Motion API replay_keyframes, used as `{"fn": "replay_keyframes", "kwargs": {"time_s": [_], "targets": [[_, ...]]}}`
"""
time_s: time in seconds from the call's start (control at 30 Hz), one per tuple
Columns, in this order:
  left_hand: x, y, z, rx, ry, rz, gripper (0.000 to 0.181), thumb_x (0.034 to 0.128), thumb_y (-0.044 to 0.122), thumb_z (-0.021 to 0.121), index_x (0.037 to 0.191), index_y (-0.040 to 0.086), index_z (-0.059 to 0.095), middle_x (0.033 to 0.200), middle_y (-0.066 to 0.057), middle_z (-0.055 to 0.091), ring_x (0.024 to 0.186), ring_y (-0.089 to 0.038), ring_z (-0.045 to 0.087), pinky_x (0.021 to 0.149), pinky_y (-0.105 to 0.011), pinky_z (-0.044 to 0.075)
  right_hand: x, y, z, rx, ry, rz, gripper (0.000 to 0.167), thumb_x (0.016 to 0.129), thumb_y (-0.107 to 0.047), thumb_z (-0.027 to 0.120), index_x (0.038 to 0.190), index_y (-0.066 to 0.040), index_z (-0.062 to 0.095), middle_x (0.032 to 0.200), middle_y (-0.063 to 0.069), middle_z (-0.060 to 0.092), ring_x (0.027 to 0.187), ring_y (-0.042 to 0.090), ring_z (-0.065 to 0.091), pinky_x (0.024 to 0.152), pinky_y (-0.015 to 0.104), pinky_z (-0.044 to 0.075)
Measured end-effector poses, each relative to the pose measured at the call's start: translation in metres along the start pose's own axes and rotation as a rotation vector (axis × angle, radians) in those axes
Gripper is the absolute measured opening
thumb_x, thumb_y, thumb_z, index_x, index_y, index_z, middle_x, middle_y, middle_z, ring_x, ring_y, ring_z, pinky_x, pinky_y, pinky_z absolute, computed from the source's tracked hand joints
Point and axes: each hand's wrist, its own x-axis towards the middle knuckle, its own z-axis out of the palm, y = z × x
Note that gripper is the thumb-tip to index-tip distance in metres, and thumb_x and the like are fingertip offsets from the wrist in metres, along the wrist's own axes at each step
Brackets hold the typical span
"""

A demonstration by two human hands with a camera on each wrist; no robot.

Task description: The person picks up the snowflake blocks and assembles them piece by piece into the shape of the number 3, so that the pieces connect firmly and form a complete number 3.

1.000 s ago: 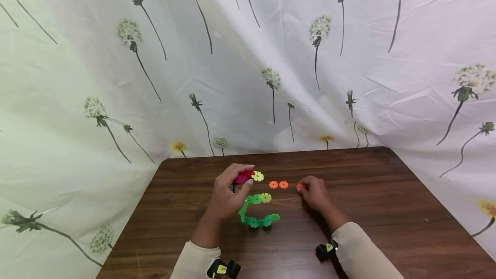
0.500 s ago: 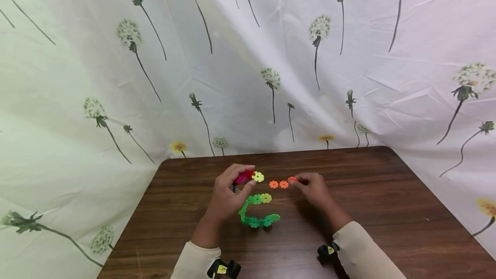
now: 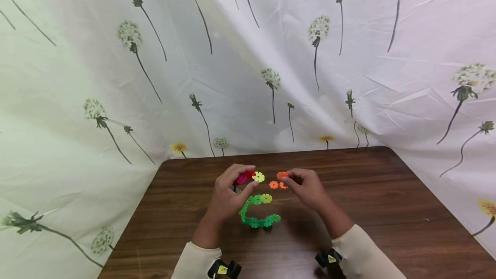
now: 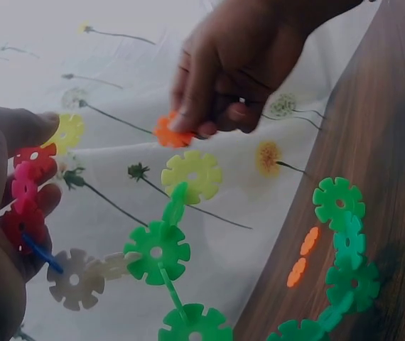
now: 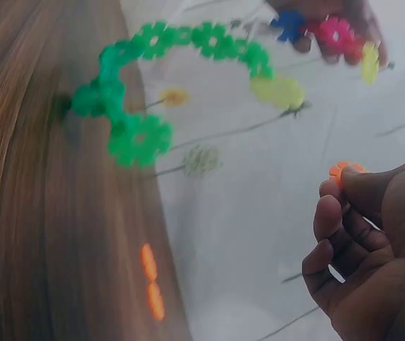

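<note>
Between thumb and fingers, my left hand (image 3: 229, 190) holds a chain of notched flower discs. Its held part is red and pink (image 4: 25, 181), with a yellow disc (image 3: 258, 177) at the free end. Blue and whitish discs (image 4: 77, 278) link on from there, then a curved green stretch (image 3: 254, 222); another yellow disc (image 3: 266, 198) shows on it. Thumb and fingertips of my right hand (image 3: 310, 189) pinch a single orange flower disc (image 3: 282, 175), raised off the table and apart from the chain, to the right of the yellow end.
Two loose orange discs (image 3: 274, 184) lie side by side on the dark wooden table (image 3: 360, 193), below the right hand's fingers. A white cloth printed with dandelions (image 3: 240, 98) hangs behind the table's far edge. Both wrists carry black camera straps (image 3: 224, 269).
My right hand has lifted the orange disc from the table and moved it left, over the two loose discs and closer to the chain's yellow end. My left hand stays nearly still.
</note>
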Motion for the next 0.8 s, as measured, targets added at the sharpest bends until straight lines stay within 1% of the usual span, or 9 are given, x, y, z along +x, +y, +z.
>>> {"fn": "replay_keyframes", "kwargs": {"time_s": [0.07,0.17,0.33,0.43,0.47,0.53,0.63,0.7,0.8], "targets": [[0.0,0.0,0.0,0.002,0.002,0.0,0.039,0.0948,0.0,0.083,0.132,0.006,0.073,0.12,-0.014,0.074,0.095,-0.024,0.069,0.081,-0.025,0.062,-0.002,-0.007,0.002,0.016,0.0,-0.019,0.018,0.105,-0.019,0.075,0.105,-0.002,0.081,0.08,0.009,0.069,0.067,0.019,0.062,0.059,0.028,0.054],[0.0,0.001,0.0,0.002,-0.004,-0.017,0.038,0.0959,0.0,0.081,0.132,0.006,0.073,0.123,-0.014,0.074,0.1,-0.022,0.071,0.085,-0.029,0.065,-0.005,-0.017,0.005,0.027,0.004,-0.062,0.016,0.104,-0.017,0.075,0.104,-0.002,0.08,0.083,0.011,0.072,0.067,0.021,0.065,0.061,0.029,0.057],[-0.001,0.003,0.0,-0.004,-0.016,-0.039,0.036,0.0985,0.0,0.078,0.133,0.006,0.073,0.127,-0.014,0.074,0.108,-0.025,0.073,0.093,-0.026,0.064,-0.011,-0.031,0.008,0.032,0.012,-0.158,0.01,0.104,-0.012,0.074,0.103,-0.004,0.081,0.085,0.008,0.074,0.065,0.018,0.066,0.061,0.032,0.061],[0.0,0.003,0.0,-0.007,-0.018,-0.034,0.034,0.0988,-0.002,0.076,0.132,0.004,0.073,0.127,-0.014,0.074,0.108,-0.026,0.072,0.093,-0.025,0.063,-0.013,-0.036,0.01,0.024,0.014,-0.207,0.009,0.105,-0.01,0.073,0.103,-0.004,0.08,0.084,0.008,0.073,0.064,0.02,0.065,0.06,0.032,0.061],[0.0,0.003,0.0,-0.007,-0.018,-0.029,0.033,0.0987,-0.003,0.076,0.131,0.003,0.073,0.128,-0.014,0.074,0.108,-0.026,0.072,0.093,-0.025,0.063,-0.014,-0.037,0.01,0.022,0.014,-0.217,0.009,0.104,-0.009,0.073,0.104,-0.003,0.08,0.083,0.008,0.073,0.064,0.023,0.065,0.06,0.032,0.06],[0.001,0.003,0.0,-0.007,-0.018,-0.015,0.033,0.0984,-0.004,0.076,0.131,0.002,0.073,0.128,-0.014,0.073,0.109,-0.027,0.072,0.094,-0.025,0.063,-0.014,-0.039,0.011,0.02,0.012,-0.229,0.008,0.104,-0.008,0.073,0.103,-0.004,0.08,0.082,0.007,0.072,0.064,0.026,0.064,0.059,0.033,0.059],[0.001,0.003,0.001,-0.012,-0.021,0.008,0.033,0.0987,-0.004,0.075,0.131,0.002,0.072,0.127,-0.014,0.073,0.108,-0.027,0.071,0.093,-0.025,0.063,-0.015,-0.04,0.013,0.024,0.002,-0.236,0.009,0.105,-0.007,0.072,0.103,-0.001,0.078,0.081,0.006,0.071,0.064,0.026,0.063,0.059,0.033,0.06],[0.001,0.003,0.001,-0.018,-0.028,0.013,0.033,0.0996,-0.003,0.074,0.132,0.003,0.072,0.127,-0.015,0.072,0.108,-0.027,0.071,0.093,-0.025,0.063,-0.016,-0.04,0.014,0.033,-0.005,-0.232,0.009,0.105,-0.007,0.072,0.102,-0.001,0.078,0.081,0.007,0.071,0.065,0.021,0.063,0.06,0.035,0.061],[0.001,0.004,0.0,-0.022,-0.042,-0.002,0.035,0.0999,-0.002,0.074,0.134,0.004,0.071,0.13,-0.015,0.072,0.11,-0.028,0.072,0.096,-0.024,0.063,-0.016,-0.041,0.015,0.047,-0.01,-0.226,0.01,0.105,-0.007,0.072,0.103,0.001,0.077,0.083,0.012,0.072,0.066,0.013,0.063,0.061,0.035,0.061]]}}
